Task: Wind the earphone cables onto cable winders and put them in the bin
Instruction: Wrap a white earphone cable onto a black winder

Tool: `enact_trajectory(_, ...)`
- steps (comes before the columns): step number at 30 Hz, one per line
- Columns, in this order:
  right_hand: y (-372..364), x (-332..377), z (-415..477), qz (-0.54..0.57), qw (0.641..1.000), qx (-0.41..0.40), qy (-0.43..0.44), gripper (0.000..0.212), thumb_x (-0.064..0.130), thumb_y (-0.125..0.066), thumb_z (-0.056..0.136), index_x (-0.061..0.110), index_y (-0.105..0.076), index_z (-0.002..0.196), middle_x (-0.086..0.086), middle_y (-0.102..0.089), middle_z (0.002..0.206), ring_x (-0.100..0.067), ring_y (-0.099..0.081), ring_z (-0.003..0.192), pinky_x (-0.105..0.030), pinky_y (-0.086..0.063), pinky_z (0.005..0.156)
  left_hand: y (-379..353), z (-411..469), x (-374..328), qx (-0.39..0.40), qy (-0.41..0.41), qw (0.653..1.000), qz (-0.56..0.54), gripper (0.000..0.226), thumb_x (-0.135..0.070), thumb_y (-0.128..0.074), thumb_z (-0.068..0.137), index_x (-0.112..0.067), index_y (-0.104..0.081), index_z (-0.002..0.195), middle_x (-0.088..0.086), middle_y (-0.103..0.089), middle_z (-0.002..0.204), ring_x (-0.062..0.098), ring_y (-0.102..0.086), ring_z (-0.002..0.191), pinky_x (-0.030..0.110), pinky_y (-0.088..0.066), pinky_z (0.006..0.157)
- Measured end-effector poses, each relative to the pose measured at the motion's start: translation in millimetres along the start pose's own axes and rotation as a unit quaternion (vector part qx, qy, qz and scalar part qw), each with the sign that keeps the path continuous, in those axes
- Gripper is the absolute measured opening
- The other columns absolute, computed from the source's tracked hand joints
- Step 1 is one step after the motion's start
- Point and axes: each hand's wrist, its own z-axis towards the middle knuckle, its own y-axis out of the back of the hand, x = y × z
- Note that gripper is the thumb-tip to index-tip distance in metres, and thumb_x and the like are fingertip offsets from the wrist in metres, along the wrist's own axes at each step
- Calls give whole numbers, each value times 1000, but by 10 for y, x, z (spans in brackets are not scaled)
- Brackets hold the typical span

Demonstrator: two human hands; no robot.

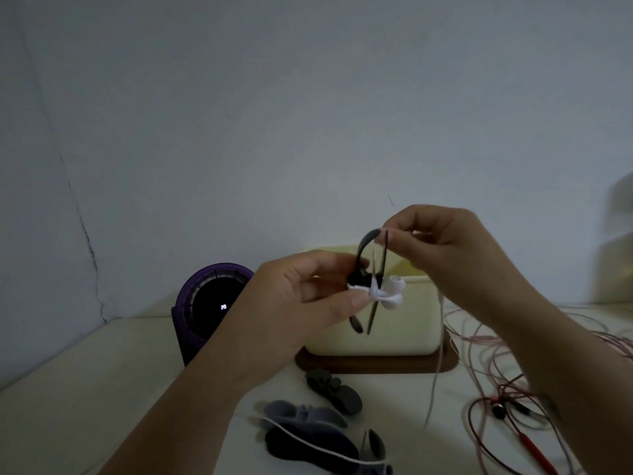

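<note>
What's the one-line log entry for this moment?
state: white earphones wrapped on black winder | left hand: grips winder | right hand: pinches winder's top | bin: behind hands

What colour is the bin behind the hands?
Cream, slightly yellowish bin, on a dark brown tray. The head view is the only one.

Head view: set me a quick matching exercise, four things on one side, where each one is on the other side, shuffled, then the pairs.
Things
1 bin
2 black winder
3 red earphones
4 purple device

Places
A lying on the table, right side
B held up in front of the bin, white cable round its middle
C standing on a wooden tray
D left of the bin, display lit

Pairs: 1-C, 2-B, 3-A, 4-D
</note>
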Motion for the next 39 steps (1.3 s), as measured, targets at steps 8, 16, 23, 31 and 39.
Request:
enact_trajectory(8,-381,-104,-121,-73,986,146,-45,22,27,-52,95,17,-69,86,12,-56,60,0,-49,51,-10,-36,51,80,68,88,-135,68,960,-235,46,-28,-67,67,-19,-70,112,4,-71,114,13,-66,108,31,-45,98)
enact_trajectory(16,-299,132,-165,-215,952,215,-17,25,31,-49,96,22,-71,102,11,-61,71,-5,-56,75,-13,-41,66,113,85,190,-227,107,958,-136,24,-29,-69,63,-24,-76,85,-6,-75,85,2,-65,79,19,-43,69)
enact_trajectory(23,0,306,-90,-253,953,165,20,18,37,-52,91,35,-65,78,20,-59,61,8,-51,60,-7,-38,59,20,94,255,-128,74,989,24,33,-33,-71,59,-22,-67,89,-15,-74,78,-2,-68,75,13,-50,68)
enact_trajectory(31,154,146,-10,-168,983,47,57,17,49,-62,73,32,-66,70,17,-62,63,-5,-48,51,-14,-38,50,-49,42,189,-11,67,997,28,35,-29,-71,62,-18,-69,95,-5,-75,87,2,-68,78,12,-50,72)
enact_trajectory(39,14,-89,-4,77,996,42,-34,23,47,-69,77,25,-69,69,13,-53,55,-6,-43,55,-21,-36,59,-26,31,80,11,16,998,-58,22,-18,-81,68,-17,-73,89,-4,-75,88,5,-70,85,13,-51,75)
